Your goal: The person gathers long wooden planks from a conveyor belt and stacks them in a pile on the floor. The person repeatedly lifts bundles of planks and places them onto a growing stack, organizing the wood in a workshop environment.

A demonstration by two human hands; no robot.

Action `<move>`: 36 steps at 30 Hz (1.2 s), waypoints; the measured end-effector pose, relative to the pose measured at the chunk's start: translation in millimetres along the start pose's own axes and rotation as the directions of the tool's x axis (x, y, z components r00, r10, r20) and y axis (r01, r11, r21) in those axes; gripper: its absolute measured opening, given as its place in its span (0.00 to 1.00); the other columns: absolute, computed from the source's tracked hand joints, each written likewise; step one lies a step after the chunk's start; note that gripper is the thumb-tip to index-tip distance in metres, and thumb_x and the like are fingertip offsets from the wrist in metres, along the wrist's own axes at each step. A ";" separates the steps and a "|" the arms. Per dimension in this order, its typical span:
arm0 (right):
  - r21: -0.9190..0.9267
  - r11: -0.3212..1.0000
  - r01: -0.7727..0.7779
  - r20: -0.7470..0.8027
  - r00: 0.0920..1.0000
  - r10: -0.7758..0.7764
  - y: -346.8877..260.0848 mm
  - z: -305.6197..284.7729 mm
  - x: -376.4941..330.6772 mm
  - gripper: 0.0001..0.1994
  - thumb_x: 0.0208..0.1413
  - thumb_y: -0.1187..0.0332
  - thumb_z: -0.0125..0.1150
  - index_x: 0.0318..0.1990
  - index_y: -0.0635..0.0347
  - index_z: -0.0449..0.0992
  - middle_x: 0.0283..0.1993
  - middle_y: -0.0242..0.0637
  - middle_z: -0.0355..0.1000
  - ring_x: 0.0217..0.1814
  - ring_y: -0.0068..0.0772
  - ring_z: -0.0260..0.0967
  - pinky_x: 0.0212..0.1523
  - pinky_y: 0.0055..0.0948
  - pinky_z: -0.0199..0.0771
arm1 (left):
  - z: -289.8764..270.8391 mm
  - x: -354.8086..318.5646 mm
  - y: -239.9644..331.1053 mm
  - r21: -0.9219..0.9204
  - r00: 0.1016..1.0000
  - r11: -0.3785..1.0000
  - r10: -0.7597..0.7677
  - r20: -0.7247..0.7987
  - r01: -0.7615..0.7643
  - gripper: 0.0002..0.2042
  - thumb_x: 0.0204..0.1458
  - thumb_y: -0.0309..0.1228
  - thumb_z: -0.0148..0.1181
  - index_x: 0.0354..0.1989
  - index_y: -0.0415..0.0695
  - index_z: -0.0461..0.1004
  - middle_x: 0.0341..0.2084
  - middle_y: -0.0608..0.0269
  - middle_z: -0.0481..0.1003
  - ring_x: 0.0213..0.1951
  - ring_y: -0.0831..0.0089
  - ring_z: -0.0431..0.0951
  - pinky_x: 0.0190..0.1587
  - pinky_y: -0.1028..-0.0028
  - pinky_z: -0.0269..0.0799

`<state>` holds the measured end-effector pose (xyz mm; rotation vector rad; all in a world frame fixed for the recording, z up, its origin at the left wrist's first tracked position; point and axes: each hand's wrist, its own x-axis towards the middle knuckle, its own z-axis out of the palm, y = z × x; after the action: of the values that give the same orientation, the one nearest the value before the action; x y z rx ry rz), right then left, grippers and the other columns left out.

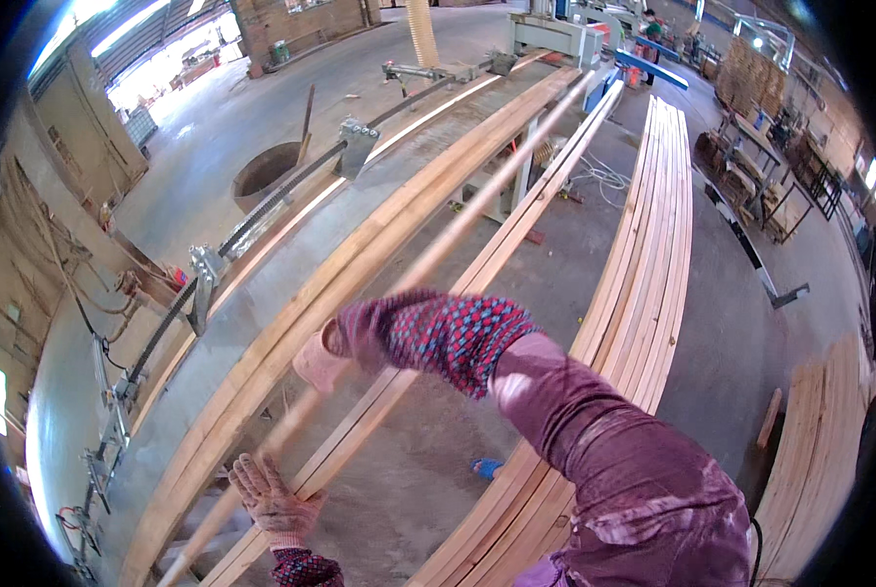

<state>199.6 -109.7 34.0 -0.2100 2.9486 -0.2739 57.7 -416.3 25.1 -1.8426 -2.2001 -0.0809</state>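
A long, thin wooden strip [458, 221], smeared by motion, runs diagonally between the machine bed and a pair of narrow strips. My right hand [321, 360], in a pale work glove under a checked knitted sleeve, is closed round this strip; its fingertips are blurred and partly hidden. Lower left, my left hand [274, 497] wears a dusty glove, with its fingers spread. It lies beside the moving strip and over the pair of narrow strips [360, 416]; whether it presses on them I cannot tell.
Wider timber [360, 235] lies along the grey metal machine bed [296, 259]. A long bundle of boards [644, 264] stretches to my right, partly behind my right arm. More boards [815, 455] lie far right. Another person [650, 34] stands in the distance.
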 end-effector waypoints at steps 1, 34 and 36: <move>-0.016 0.994 -0.110 -0.025 0.994 0.110 1.9 -3.5 -9.5 0.10 0.44 0.65 0.64 0.32 0.61 0.78 0.26 0.46 0.76 0.34 0.46 0.79 0.29 0.45 0.77 | -0.5 7.8 2.3 -0.038 0.999 0.999 0.030 -0.016 -0.031 0.53 0.27 0.53 0.75 0.65 0.37 0.61 0.63 0.38 0.61 0.66 0.38 0.58 0.70 0.43 0.46; 0.172 0.916 -0.362 0.407 0.873 0.268 -54.0 -61.7 48.2 0.19 0.61 0.53 0.55 0.37 0.64 0.81 0.31 0.46 0.77 0.29 0.37 0.72 0.34 0.43 0.74 | 12.5 -23.5 -17.0 -0.186 0.997 0.981 -0.056 -0.049 0.046 0.55 0.30 0.63 0.70 0.69 0.46 0.60 0.70 0.42 0.51 0.73 0.45 0.47 0.73 0.45 0.38; 0.889 0.287 -0.356 0.385 0.921 -0.053 -56.2 2.3 13.7 0.24 0.53 0.48 0.61 0.48 0.58 0.80 0.42 0.44 0.79 0.46 0.42 0.75 0.51 0.38 0.73 | 22.0 -29.2 -14.2 -0.176 0.995 0.983 -0.067 -0.080 0.052 0.56 0.30 0.63 0.70 0.69 0.45 0.59 0.69 0.44 0.53 0.71 0.44 0.49 0.73 0.44 0.39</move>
<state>193.6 -166.9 40.5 0.2012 1.9020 -1.6927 44.7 -442.3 -1.2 -1.8229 -2.2516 -0.3672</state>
